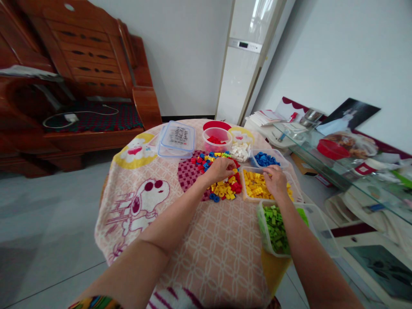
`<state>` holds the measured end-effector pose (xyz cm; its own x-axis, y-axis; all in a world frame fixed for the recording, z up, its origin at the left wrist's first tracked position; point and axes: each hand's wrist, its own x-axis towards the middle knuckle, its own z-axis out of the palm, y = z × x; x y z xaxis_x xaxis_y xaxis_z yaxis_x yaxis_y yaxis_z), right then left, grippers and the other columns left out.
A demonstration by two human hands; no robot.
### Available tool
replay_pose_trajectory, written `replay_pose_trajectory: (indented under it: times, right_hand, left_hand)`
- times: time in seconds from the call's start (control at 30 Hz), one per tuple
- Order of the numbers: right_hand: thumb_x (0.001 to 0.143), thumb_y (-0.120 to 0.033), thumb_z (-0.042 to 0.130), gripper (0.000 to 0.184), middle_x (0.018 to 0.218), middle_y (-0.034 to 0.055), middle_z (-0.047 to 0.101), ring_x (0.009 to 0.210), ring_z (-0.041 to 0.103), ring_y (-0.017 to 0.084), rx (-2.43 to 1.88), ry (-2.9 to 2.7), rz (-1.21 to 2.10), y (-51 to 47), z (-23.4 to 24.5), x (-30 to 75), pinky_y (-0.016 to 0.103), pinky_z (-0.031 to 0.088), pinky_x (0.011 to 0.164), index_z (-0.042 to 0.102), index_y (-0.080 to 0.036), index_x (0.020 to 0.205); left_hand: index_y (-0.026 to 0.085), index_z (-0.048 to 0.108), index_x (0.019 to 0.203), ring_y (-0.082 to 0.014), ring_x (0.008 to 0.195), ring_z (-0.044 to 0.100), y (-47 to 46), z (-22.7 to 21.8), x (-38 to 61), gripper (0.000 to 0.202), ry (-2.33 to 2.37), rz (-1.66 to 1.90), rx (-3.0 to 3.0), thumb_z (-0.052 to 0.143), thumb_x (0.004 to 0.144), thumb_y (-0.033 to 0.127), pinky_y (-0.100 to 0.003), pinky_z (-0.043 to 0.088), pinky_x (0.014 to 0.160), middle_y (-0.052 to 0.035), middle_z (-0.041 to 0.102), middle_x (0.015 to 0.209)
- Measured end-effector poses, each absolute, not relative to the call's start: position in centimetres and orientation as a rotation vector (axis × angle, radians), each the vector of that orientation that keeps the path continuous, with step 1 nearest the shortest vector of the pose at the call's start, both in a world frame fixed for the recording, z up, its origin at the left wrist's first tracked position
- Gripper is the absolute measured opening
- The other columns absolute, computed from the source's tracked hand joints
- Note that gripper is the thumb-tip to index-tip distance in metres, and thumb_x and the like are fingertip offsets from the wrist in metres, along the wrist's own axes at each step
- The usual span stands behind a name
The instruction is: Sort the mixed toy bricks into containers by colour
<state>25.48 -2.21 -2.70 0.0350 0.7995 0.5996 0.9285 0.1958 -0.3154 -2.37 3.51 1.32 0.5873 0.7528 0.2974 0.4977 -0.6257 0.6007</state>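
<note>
Bricks of bright green plastic [273,223] filled a clear rectangular box [260,224] nearest the wearer, at the right edge of a round table spread with a pale pink patterned cloth [219,249]. Just beyond, the right hand [276,180] was over yellow plastic bricks [252,183] in a second clear box, its fingers bent; whether they gripped one, I could not tell. To its left, the left hand [220,169] reached over a loose pile of mixed red, yellow and blue toy bricks [227,189] on the cloth, its fingers curled, their contents hidden. Farther off sat blue bricks [265,159] in a clear container, a heap of white bricks [240,151] and a round translucent tub [206,140] holding red bricks [215,140]. Clear blue-edged plastic lids [176,148] lay left of the tub. A carved reddish-brown wooden bench [86,36] stood behind.
</note>
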Motion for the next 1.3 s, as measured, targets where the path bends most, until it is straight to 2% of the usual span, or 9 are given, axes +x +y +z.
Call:
replay_pose_trajectory:
  times: [0.23, 0.4, 0.47, 0.53, 0.63, 0.8, 0.93, 1.07, 1.3]
  right_hand:
    - [0.084, -0.026, 0.052, 0.025, 0.100, 0.0114, 0.068, 0.095, 0.062, 0.028, -1.621, -1.776, -0.244, -2.3, -2.6, 25.3, 0.046, 0.053, 0.090, 0.076, -0.020, 0.088]
    - [0.083, -0.025, 0.052, 0.026, 0.101, 0.0117, 0.068, 0.097, 0.062, 0.029, -1.616, -1.769, -0.230, -2.3, -2.6, 25.3, 0.047, 0.052, 0.092, 0.076, -0.021, 0.090]
    - [0.084, -0.025, 0.052, 0.026, 0.102, 0.0121, 0.068, 0.098, 0.062, 0.029, -1.624, -1.771, -0.219, -2.3, -2.6, 25.3, 0.048, 0.052, 0.093, 0.076, -0.020, 0.090]
    - [0.084, -0.026, 0.051, 0.025, 0.102, 0.0127, 0.068, 0.097, 0.062, 0.030, -1.628, -1.774, -0.210, -2.3, -2.6, 25.3, 0.049, 0.052, 0.093, 0.076, -0.019, 0.089]
    - [0.085, -0.026, 0.051, 0.025, 0.101, 0.0130, 0.068, 0.096, 0.063, 0.029, -1.620, -1.780, -0.212, -2.3, -2.5, 25.3, 0.048, 0.053, 0.092, 0.075, -0.019, 0.088]
    - [0.085, -0.025, 0.051, 0.024, 0.101, 0.0135, 0.067, 0.097, 0.063, 0.030, -1.627, -1.782, -0.207, -2.4, -2.5, 25.3, 0.048, 0.053, 0.093, 0.075, -0.019, 0.088]
    - [0.085, -0.025, 0.051, 0.025, 0.101, 0.0121, 0.068, 0.097, 0.062, 0.029, -1.616, -1.776, -0.223, -2.3, -2.6, 25.3, 0.048, 0.053, 0.093, 0.075, -0.020, 0.089]
    - [0.083, -0.025, 0.052, 0.024, 0.099, 0.0108, 0.068, 0.096, 0.062, 0.028, -1.610, -1.768, -0.247, -2.3, -2.6, 25.3, 0.046, 0.054, 0.092, 0.075, -0.021, 0.088]
    - [0.084, -0.026, 0.052, 0.025, 0.099, 0.0117, 0.068, 0.095, 0.063, 0.028, -1.612, -1.782, -0.241, -2.4, -2.6, 25.3, 0.046, 0.054, 0.092, 0.075, -0.020, 0.088]
  left_hand:
    - [0.014, 0.076, 0.104, -0.0168, 0.077, 0.068, 0.5, 0.3, 0.8, 0.026, 0.937, 0.756, 2.421, 0.065, 0.080, 0.014, -0.025, 0.052, 0.074, -0.0064, 0.076, 0.088]
    - [0.016, 0.073, 0.119, -0.0187, 0.090, 0.070, 0.3, 0.4, 0.8, 0.040, 0.894, 0.853, 2.449, 0.060, 0.081, 0.009, -0.028, 0.054, 0.085, -0.0087, 0.077, 0.102]
    - [0.017, 0.074, 0.116, -0.0185, 0.090, 0.069, 1.2, 0.8, -0.1, 0.039, 0.898, 0.916, 2.431, 0.061, 0.080, 0.009, -0.028, 0.054, 0.085, -0.0081, 0.077, 0.102]
    - [0.016, 0.077, 0.105, -0.0179, 0.085, 0.069, 2.4, 1.3, -1.3, 0.030, 0.939, 0.938, 2.396, 0.062, 0.079, 0.011, -0.026, 0.054, 0.080, -0.0071, 0.077, 0.097]
    - [0.015, 0.079, 0.095, -0.0166, 0.076, 0.068, 3.9, 2.0, -3.2, 0.022, 1.017, 0.887, 2.335, 0.064, 0.079, 0.014, -0.024, 0.051, 0.072, -0.0053, 0.077, 0.085]
    - [0.016, 0.081, 0.087, -0.0148, 0.070, 0.067, 4.7, 2.5, -5.0, 0.017, 1.025, 0.709, 2.353, 0.068, 0.076, 0.019, -0.022, 0.047, 0.067, -0.0030, 0.076, 0.076]
    - [0.017, 0.081, 0.084, -0.0144, 0.068, 0.067, 4.3, 2.2, -4.7, 0.016, 0.940, 0.539, 2.419, 0.075, 0.070, 0.021, -0.021, 0.045, 0.063, -0.0014, 0.076, 0.073]
    - [0.018, 0.080, 0.079, -0.0133, 0.064, 0.065, 4.0, 1.8, -4.2, 0.015, 0.926, 0.467, 2.459, 0.077, 0.065, 0.014, -0.020, 0.042, 0.060, 0.0002, 0.075, 0.069]
    - [0.016, 0.081, 0.085, -0.0130, 0.066, 0.066, 5.0, 1.5, -5.3, 0.019, 1.036, 0.560, 2.392, 0.066, 0.072, 0.015, -0.019, 0.043, 0.060, -0.0011, 0.077, 0.073]
